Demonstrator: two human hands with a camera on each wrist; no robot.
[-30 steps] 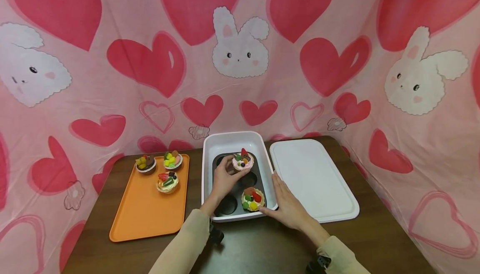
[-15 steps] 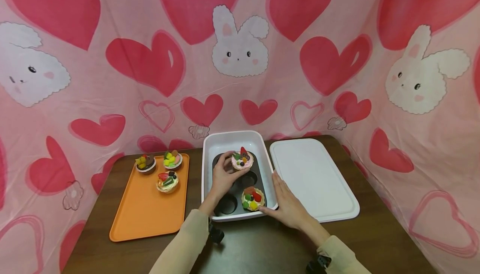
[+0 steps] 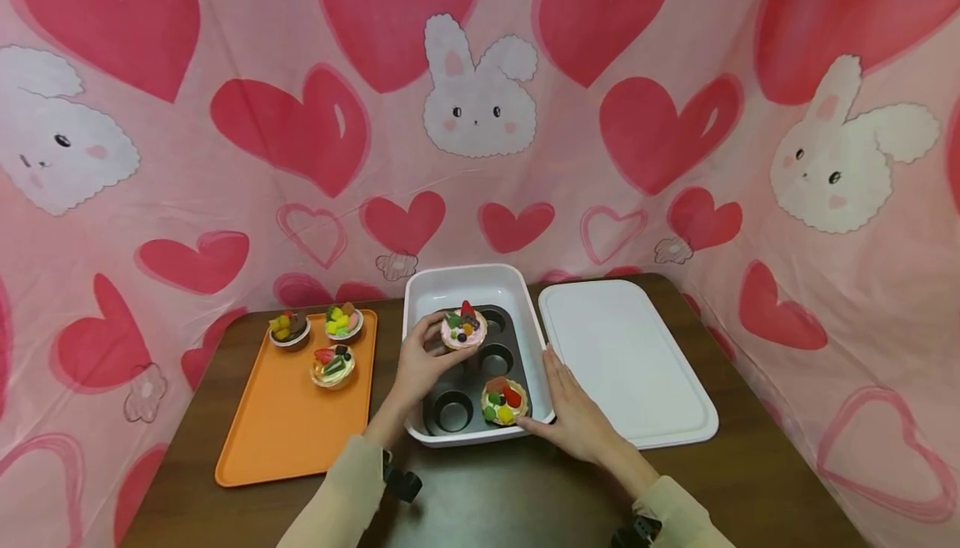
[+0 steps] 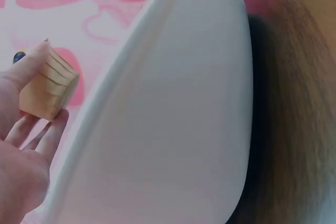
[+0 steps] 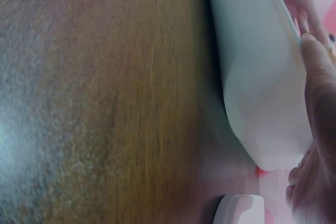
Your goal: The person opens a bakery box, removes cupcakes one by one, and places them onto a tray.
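Observation:
In the head view my left hand [image 3: 417, 369] pinches a small fruit tart [image 3: 463, 328] with pink cream and a strawberry tip. It hangs over the left part of a dark muffin pan [image 3: 512, 339], which lies inside a white plastic bin [image 3: 465, 281]. The left wrist view shows the tart's ridged pale case [image 4: 50, 85] between thumb and fingers, above the bin's wall [image 4: 168, 93]. A second fruit tart [image 3: 504, 402] sits in the pan's front right cup. My right hand [image 3: 576, 416] rests with straight fingers along the bin's right rim, thumb near its front edge.
An orange tray [image 3: 296, 439] on the left bears three more toy desserts, grouped toward its back. Right of the bin lies a flat white lid [image 3: 630, 356]. A heart-and-bunny cloth [image 3: 480, 223] hangs behind the brown table [image 3: 480, 498].
My left hand has moved left with the pink-cream tart, from the pan's right cups toward its left side. Cups on the pan's right are now uncovered. My right hand has stayed still.

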